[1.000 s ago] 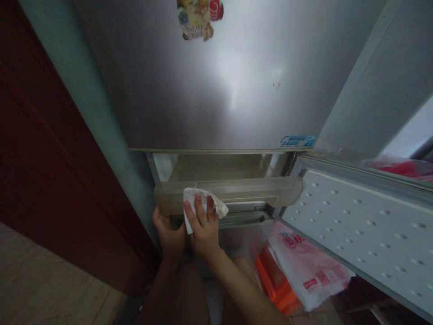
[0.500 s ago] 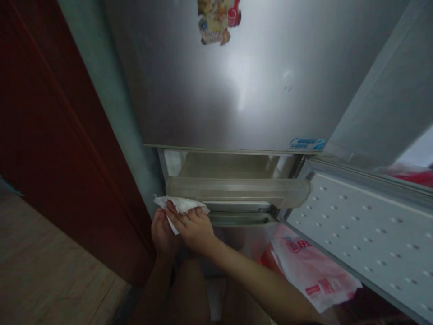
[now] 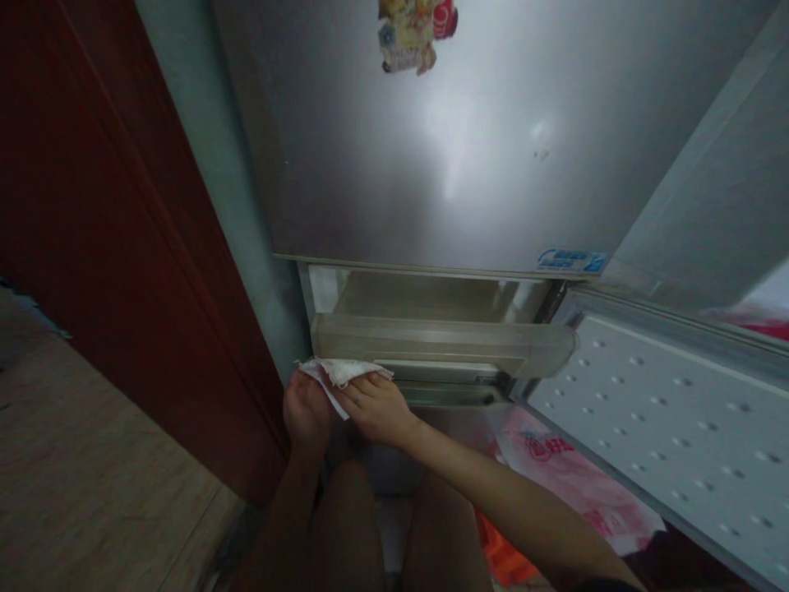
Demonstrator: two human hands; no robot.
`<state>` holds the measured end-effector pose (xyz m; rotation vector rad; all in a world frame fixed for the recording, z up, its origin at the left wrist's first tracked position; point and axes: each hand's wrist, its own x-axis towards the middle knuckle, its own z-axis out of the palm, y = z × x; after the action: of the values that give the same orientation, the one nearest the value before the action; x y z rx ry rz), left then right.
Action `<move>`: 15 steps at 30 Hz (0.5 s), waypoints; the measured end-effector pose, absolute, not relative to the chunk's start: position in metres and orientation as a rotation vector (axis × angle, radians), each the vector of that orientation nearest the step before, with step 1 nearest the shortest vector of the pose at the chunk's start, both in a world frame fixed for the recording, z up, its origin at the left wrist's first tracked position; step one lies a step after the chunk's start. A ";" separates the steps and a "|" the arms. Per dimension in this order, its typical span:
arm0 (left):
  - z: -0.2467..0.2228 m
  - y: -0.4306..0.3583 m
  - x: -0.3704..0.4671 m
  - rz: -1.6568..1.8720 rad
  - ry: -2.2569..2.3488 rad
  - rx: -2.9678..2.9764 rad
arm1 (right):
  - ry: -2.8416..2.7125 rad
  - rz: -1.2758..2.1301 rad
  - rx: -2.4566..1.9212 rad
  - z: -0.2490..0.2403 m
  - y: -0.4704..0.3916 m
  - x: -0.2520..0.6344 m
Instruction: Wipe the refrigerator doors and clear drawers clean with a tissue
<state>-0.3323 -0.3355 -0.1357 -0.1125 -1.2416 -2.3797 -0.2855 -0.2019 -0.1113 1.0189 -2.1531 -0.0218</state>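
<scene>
A folded white cloth with frayed edges is between my two hands, in front of the left end of a pulled-out translucent drawer. My left hand is closed at the cloth's left side, its palm turned up. My right hand, with a ring on one finger, holds the cloth from the right, its fingers partly beneath the folds. The drawer belongs to the lower compartment of a silver refrigerator.
The lower refrigerator door hangs open at the right. Below it are a white and pink plastic bag and an orange bag. A dark red wooden door stands at the left. My knees are below the drawer.
The view has shifted slightly, so most things appear further right. My left fingers have moved back off the cloth's top toward its left edge, and my right hand has slid along it.
</scene>
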 end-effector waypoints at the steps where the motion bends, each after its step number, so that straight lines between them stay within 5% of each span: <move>1: -0.134 -0.335 -0.332 -2.418 -1.199 -0.107 | -2.148 -0.037 1.034 -0.114 -0.198 -0.286; 15: -0.123 -0.330 -0.319 -2.308 -1.288 -0.093 | -2.192 -0.113 0.878 -0.118 -0.134 -0.273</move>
<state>-0.3187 -0.3303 -0.1230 -0.0927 -1.2879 -2.3080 -0.2727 -0.1344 -0.1182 0.8776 -2.1916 -0.1128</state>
